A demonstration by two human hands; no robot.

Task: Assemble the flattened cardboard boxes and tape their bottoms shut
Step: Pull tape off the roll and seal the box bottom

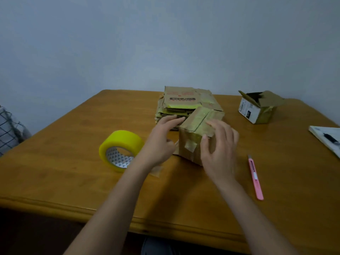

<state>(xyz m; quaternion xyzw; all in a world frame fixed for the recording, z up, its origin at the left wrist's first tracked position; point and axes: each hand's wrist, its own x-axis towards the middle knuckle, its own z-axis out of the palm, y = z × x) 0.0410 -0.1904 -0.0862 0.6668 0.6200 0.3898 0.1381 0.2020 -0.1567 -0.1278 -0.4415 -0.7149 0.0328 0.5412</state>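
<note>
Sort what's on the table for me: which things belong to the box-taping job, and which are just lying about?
Part of the job:
- assembled box, under the right hand, left hand beside it
- stack of flattened boxes
- yellow tape roll
- pink cutter
- finished box, far right

Just lying about:
- white notebook with a pen, right edge
- checked fabric, left edge

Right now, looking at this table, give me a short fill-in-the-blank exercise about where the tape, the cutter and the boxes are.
1. The yellow roll of packing tape lies beside the person's ____ hand.
2. The slim utility knife on the wooden table is ____ in colour.
3. The right hand rests on the brown cardboard box, whose top seam is already ____.

Missing words: left; pink; taped
</note>
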